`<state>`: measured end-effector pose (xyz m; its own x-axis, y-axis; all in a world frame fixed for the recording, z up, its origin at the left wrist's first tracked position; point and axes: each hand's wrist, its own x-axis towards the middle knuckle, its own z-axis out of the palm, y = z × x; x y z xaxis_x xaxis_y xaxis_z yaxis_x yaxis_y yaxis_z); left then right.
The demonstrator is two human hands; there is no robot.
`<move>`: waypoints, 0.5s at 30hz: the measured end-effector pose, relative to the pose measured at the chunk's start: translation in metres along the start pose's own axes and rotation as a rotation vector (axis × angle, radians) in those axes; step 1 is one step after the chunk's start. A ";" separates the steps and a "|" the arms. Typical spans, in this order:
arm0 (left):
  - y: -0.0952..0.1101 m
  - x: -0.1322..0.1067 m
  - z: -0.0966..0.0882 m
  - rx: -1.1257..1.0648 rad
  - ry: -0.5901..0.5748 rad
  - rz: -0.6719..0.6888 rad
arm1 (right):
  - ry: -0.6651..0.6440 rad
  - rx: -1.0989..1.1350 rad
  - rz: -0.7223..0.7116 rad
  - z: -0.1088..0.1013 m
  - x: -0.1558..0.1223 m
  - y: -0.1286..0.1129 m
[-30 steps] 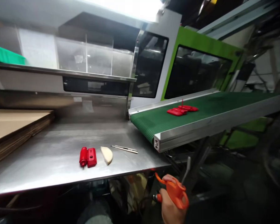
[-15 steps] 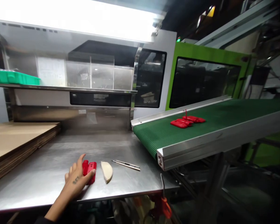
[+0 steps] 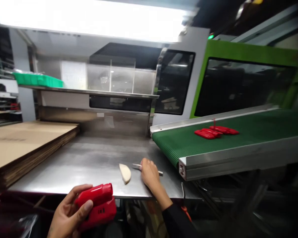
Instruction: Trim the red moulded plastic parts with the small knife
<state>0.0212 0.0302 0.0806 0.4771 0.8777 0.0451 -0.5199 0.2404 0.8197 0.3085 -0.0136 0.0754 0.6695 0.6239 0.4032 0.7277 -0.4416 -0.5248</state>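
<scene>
My left hand (image 3: pixel 73 211) is closed around a red molded plastic part (image 3: pixel 98 206) in front of the table's near edge. The part has a rounded tube along its top and small slots in its flat side. At the middle right of the steel table, my right hand (image 3: pixel 150 173) has its fingers closed on a slim pen-like knife (image 3: pixel 136 165), its pointed end poking out to the left. A pale stick end (image 3: pixel 160 173) shows on the other side of the hand. Between the two hands lies a cream half-moon pad (image 3: pixel 125 173), touched by neither.
A green conveyor belt (image 3: pixel 176 145) slopes down toward the steel table (image 3: pixel 96 158), carrying more red molded parts (image 3: pixel 216 131). Stacked cardboard sheets (image 3: pixel 34 138) cover the table's left side. A green tray (image 3: pixel 38 80) sits on the shelf above. An orange-handled tool (image 3: pixel 186 213) hangs at the front edge.
My left hand has lifted the red plastic part off the table and brought it nearer. My right hand has come into view and closed on the slim knife. The view has turned left.
</scene>
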 end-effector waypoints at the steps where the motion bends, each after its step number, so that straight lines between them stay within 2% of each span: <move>1: -0.002 -0.002 -0.004 -0.034 0.001 -0.002 | 0.005 0.027 -0.004 -0.005 -0.012 -0.002; 5: -0.014 -0.006 -0.015 -0.166 -0.098 -0.123 | -0.044 0.278 -0.030 -0.036 -0.084 -0.031; 8: -0.022 -0.011 -0.018 -0.163 -0.162 -0.227 | -0.246 0.579 -0.017 -0.051 -0.141 -0.063; 11: -0.025 -0.019 -0.013 -0.131 -0.216 -0.246 | -0.420 0.986 0.051 -0.047 -0.178 -0.089; 13: -0.025 -0.026 -0.005 -0.137 -0.228 -0.260 | -0.400 1.083 0.109 -0.035 -0.191 -0.098; 15: -0.023 -0.033 0.004 -0.178 -0.210 -0.280 | -0.293 1.031 0.161 -0.020 -0.201 -0.102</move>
<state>0.0197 -0.0062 0.0623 0.7430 0.6683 -0.0355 -0.4549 0.5433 0.7056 0.1025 -0.1066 0.0627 0.5851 0.7969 0.1500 0.0671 0.1368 -0.9883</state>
